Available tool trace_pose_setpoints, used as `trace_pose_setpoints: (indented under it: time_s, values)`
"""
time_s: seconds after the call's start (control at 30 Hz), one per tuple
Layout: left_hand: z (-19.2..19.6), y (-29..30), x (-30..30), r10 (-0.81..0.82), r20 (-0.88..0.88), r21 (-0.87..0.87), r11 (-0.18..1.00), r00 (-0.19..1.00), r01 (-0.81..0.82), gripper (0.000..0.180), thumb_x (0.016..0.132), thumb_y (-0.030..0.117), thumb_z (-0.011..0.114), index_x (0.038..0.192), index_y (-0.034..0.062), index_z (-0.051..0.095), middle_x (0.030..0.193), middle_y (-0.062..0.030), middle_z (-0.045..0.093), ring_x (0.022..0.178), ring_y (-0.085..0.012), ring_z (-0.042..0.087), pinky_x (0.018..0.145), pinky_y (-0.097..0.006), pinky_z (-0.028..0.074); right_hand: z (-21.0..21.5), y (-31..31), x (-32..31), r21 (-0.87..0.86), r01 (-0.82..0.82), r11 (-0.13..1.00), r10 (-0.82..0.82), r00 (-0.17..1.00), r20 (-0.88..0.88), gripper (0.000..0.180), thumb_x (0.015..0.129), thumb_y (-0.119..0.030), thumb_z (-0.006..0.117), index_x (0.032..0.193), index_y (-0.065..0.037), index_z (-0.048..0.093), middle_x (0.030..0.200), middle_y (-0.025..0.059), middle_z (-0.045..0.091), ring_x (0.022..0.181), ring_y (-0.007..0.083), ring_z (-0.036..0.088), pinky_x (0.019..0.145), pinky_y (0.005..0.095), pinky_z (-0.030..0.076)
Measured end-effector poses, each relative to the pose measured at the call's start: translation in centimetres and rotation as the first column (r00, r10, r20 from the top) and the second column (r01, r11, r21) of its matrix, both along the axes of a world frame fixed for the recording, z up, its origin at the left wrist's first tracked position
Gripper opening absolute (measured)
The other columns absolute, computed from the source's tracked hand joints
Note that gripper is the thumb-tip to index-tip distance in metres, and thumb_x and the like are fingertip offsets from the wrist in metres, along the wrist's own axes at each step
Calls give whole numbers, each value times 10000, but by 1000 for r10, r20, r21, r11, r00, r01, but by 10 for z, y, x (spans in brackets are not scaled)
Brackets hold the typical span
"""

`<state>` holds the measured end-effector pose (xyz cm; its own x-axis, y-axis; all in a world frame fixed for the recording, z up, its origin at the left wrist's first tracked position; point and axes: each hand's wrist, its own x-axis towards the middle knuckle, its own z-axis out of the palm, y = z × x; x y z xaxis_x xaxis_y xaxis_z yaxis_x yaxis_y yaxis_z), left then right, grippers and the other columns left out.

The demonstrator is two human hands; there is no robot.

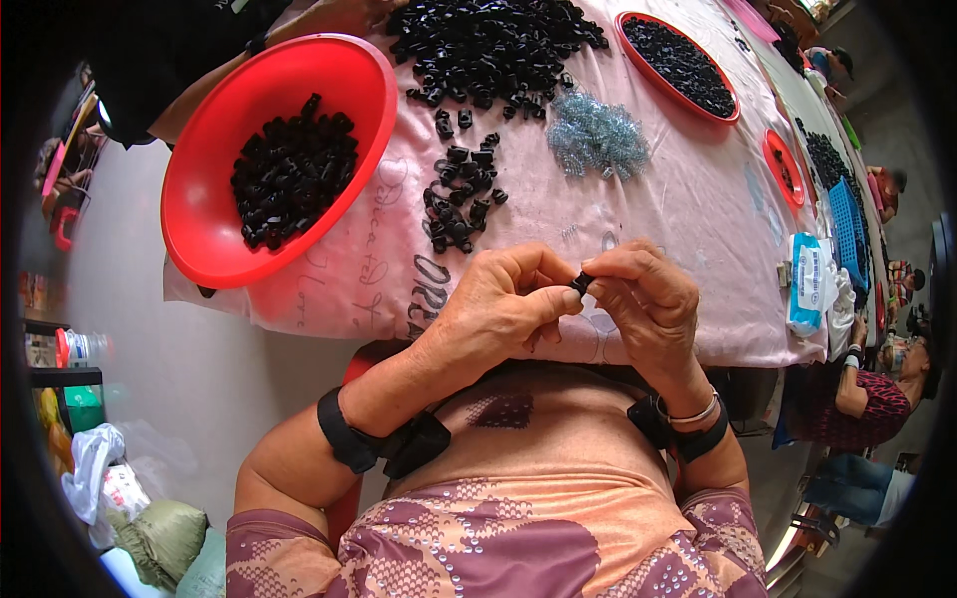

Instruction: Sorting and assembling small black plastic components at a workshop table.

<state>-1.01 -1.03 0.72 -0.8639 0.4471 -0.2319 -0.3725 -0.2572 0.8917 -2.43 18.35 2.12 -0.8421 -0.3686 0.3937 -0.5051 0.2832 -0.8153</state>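
Note:
A small black plastic part (581,283) is pinched between my two hands just above the table's near edge. My left hand (503,299) grips its left side with thumb and forefinger. On the other side, the thumb and forefinger of my right hand (648,299) close on it too; whether they also hold a tiny spring I cannot make out. Ahead of my left hand lies a loose group of similar black parts (462,194). Beyond my right hand sits a tangled heap of small, clear-bluish springs (596,138). A large pile of black parts (488,50) spreads farther back.
At the left stands a big red basin (189,224) with black parts inside. A red tray (733,112) of small black pieces lies far right, near a smaller red tray (773,149), a blue basket (847,234) and a wipes packet (805,284). Other people sit around the table.

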Motion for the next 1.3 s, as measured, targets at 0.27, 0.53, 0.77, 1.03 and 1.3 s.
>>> trace_pose_setpoints:
  time_s: [0.27, 0.53, 0.77, 1.03, 1.3]
  values:
    - [-2, -1, -1, -30, 54, 97, 995, 998, 25, 124, 930, 136, 639, 998, 33, 634, 867, -17, 678, 664, -30, 565, 565, -175, 457, -3, 0, 0, -157, -60, 986, 89, 979, 185, 121, 857, -7, 684, 978, -13, 684, 875, 55, 618, 811, 125, 584, 711, 240, 486]
    - [2, 0, 0, -21, 116, 182, 983, 993, 0, 167, 936, 155, 635, 1045, 28, 637, 874, -21, 678, 669, -36, 574, 576, -176, 465, -7, -2, 1, -251, -60, 966, 117, 968, 221, 122, 855, -5, 689, 977, -2, 685, 892, 45, 587, 815, 106, 586, 709, 226, 486]
    - [7, 1, 1, -14, 50, 68, 998, 999, 10, 210, 945, 204, 627, 1070, 37, 649, 837, 0, 652, 651, -35, 566, 561, -178, 444, -7, 3, -1, -90, -55, 994, 62, 995, 76, 147, 855, -26, 693, 1000, -6, 685, 893, 60, 607, 770, 111, 596, 675, 233, 490]
    - [9, -1, 1, 3, 52, 27, 1000, 999, -4, 214, 911, 239, 669, 1005, 47, 674, 715, 43, 582, 612, -11, 509, 513, -167, 370, 13, 2, 1, 348, 89, 933, 14, 959, -282, 390, 711, -269, 814, 987, -56, 639, 810, 85, 594, 709, 234, 603, 615, 333, 494]
    - [9, 1, 2, -53, -28, -40, 998, 998, 52, 191, 939, 211, 629, 1016, 39, 662, 779, 55, 617, 657, 18, 479, 551, -139, 377, 13, -2, 1, 579, 214, 786, 108, 875, -471, 340, 651, -341, 791, 749, -99, 573, 671, 44, 495, 642, 229, 546, 564, 364, 418]
